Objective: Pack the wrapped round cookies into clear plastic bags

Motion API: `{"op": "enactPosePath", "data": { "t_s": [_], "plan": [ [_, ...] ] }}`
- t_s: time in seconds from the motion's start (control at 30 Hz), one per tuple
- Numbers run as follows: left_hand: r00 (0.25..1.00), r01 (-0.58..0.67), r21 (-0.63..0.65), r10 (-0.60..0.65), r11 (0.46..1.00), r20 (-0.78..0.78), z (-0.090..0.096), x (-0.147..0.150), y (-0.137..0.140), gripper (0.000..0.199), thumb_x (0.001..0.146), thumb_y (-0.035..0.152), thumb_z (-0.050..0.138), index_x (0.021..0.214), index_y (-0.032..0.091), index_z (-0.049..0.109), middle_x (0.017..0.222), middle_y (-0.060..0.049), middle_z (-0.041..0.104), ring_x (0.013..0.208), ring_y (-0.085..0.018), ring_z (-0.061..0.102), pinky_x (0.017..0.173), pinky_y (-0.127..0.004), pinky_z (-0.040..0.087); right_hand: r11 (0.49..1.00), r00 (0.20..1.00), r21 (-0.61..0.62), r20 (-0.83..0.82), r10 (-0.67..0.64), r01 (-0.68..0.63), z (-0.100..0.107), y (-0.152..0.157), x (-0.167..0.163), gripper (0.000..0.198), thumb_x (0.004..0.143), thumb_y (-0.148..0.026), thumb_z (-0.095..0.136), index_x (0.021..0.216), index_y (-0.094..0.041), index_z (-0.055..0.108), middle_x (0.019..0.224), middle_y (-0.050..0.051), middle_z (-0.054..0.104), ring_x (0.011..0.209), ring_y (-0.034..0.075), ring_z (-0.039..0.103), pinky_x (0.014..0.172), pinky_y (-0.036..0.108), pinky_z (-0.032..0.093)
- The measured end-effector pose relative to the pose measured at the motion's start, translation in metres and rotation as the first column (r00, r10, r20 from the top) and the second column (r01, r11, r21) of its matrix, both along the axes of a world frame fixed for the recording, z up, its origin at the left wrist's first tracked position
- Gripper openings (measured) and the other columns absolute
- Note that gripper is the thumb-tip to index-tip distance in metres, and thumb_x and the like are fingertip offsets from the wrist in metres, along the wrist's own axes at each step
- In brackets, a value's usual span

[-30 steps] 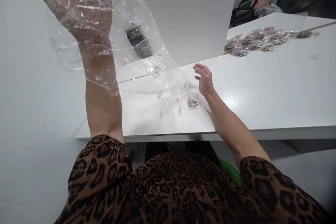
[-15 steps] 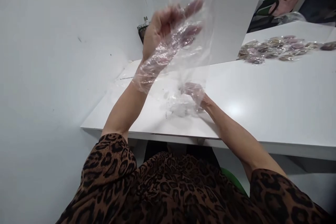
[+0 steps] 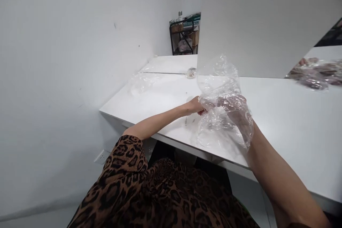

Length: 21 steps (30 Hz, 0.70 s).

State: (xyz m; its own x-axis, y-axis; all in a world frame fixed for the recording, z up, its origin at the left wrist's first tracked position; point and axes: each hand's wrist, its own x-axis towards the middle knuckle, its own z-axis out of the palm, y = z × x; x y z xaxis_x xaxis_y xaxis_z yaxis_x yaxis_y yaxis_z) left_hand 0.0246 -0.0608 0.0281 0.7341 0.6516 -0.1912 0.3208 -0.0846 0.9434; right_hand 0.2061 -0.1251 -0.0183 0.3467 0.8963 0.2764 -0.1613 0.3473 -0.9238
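Observation:
A crumpled clear plastic bag (image 3: 220, 82) is bunched up over the white table, between my hands. My left hand (image 3: 197, 105) is closed on its left side, the fingers curled into the film. My right hand (image 3: 235, 105) shows through the film, which wraps it down to the wrist; its fingers point left and look closed on the gathered plastic. Folds and glare blur the fingertips of both hands. Loose film hangs below the hands down to the tabletop.
The white table (image 3: 272, 121) meets a wall on the left and a grey panel (image 3: 245, 25) behind. More clear film (image 3: 140, 82) lies at left. A small wrapped item (image 3: 191, 73) sits near the back seam. Several wrapped packets (image 3: 317, 73) are at right. A black shelf (image 3: 184, 37) stands beyond.
My left hand, raised inside the bag before, has come down and out of it to the table. My right hand is now covered by the film, which is more bunched. The view has swung left.

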Motion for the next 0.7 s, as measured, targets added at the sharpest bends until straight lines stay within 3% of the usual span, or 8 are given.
{"op": "enactPosePath", "data": {
  "t_s": [0.07,0.13,0.23,0.27,0.4,0.5,0.63,0.7],
  "plan": [
    [0.99,-0.139,-0.025,0.139,0.99,-0.003,0.003,-0.014,0.021,0.011,0.085,0.014,0.07,0.074,0.013,0.067,0.061,0.0,0.059,0.052,-0.008,0.051,0.049,-0.021,0.038,1.0,0.996,-0.011,-0.087,-0.005,0.004,0.006,0.001,-0.001,0.032,0.059,-0.04,0.094,0.08,-0.027,0.073,0.073,-0.001,0.068,0.063,0.014,0.062,0.056,0.028,0.052],
    [0.926,-0.374,-0.05,0.376,0.926,0.038,0.011,-0.034,0.052,0.009,0.08,0.008,0.071,0.074,0.014,0.067,0.063,0.0,0.06,0.054,-0.008,0.05,0.048,-0.02,0.033,0.999,0.987,-0.037,-0.157,-0.023,0.017,0.01,0.001,-0.002,0.03,0.063,-0.036,0.093,0.086,-0.025,0.077,0.08,0.001,0.072,0.065,0.012,0.064,0.057,0.026,0.052],
    [0.641,-0.746,-0.146,0.76,0.65,0.108,0.032,-0.072,0.111,0.018,0.074,0.004,0.074,0.07,0.015,0.062,0.059,0.002,0.052,0.051,-0.007,0.043,0.046,-0.019,0.023,0.997,0.98,-0.073,-0.197,-0.029,0.015,0.013,-0.001,-0.002,0.027,0.066,-0.033,0.092,0.087,-0.022,0.078,0.084,0.003,0.074,0.067,0.012,0.065,0.058,0.024,0.051],
    [0.57,-0.799,-0.155,0.814,0.581,0.114,0.04,-0.085,0.132,0.019,0.076,0.004,0.072,0.069,0.016,0.059,0.059,0.002,0.05,0.05,-0.007,0.04,0.046,-0.018,0.022,0.997,0.981,-0.083,-0.195,-0.022,0.006,0.012,-0.002,-0.001,0.026,0.067,-0.032,0.091,0.087,-0.021,0.079,0.084,0.004,0.074,0.068,0.012,0.065,0.058,0.025,0.051],
    [0.369,-0.902,-0.182,0.918,0.391,0.144,0.072,-0.141,0.199,0.014,0.088,0.007,0.061,0.08,0.017,0.055,0.062,0.004,0.041,0.049,-0.006,0.034,0.044,-0.016,0.024,0.993,0.987,-0.118,-0.159,0.005,-0.024,0.008,-0.004,-0.001,0.022,0.071,-0.032,0.09,0.088,-0.022,0.08,0.085,0.005,0.074,0.072,0.013,0.065,0.06,0.025,0.053],
    [0.217,-0.928,-0.257,0.951,0.271,0.218,0.085,-0.174,0.232,0.013,0.094,0.007,0.054,0.103,0.016,0.057,0.076,0.001,0.049,0.056,-0.006,0.048,0.049,-0.015,0.042,0.988,0.99,-0.149,-0.137,0.014,-0.034,0.006,-0.004,-0.001,0.02,0.072,-0.034,0.089,0.087,-0.023,0.08,0.085,0.005,0.074,0.072,0.014,0.063,0.061,0.026,0.054],
    [-0.082,-0.906,-0.413,0.919,0.093,0.387,0.074,-0.19,0.253,0.057,0.092,0.008,0.06,0.144,0.019,0.04,0.116,-0.008,0.06,0.081,-0.009,0.067,0.071,-0.018,0.058,0.985,0.993,-0.168,-0.115,0.02,-0.039,0.005,-0.005,0.0,0.018,0.073,-0.034,0.088,0.087,-0.025,0.08,0.086,0.004,0.074,0.073,0.015,0.063,0.062,0.029,0.054],
    [-0.086,-0.918,-0.387,0.905,0.091,0.416,0.058,-0.184,0.253,0.076,0.089,0.007,0.064,0.155,0.022,0.029,0.133,-0.01,0.057,0.095,-0.011,0.07,0.082,-0.021,0.06,0.985,0.995,-0.171,-0.099,0.024,-0.04,0.004,-0.005,0.001,0.017,0.075,-0.035,0.087,0.088,-0.026,0.08,0.087,0.004,0.074,0.073,0.015,0.062,0.062,0.03,0.054]
  ]
}}
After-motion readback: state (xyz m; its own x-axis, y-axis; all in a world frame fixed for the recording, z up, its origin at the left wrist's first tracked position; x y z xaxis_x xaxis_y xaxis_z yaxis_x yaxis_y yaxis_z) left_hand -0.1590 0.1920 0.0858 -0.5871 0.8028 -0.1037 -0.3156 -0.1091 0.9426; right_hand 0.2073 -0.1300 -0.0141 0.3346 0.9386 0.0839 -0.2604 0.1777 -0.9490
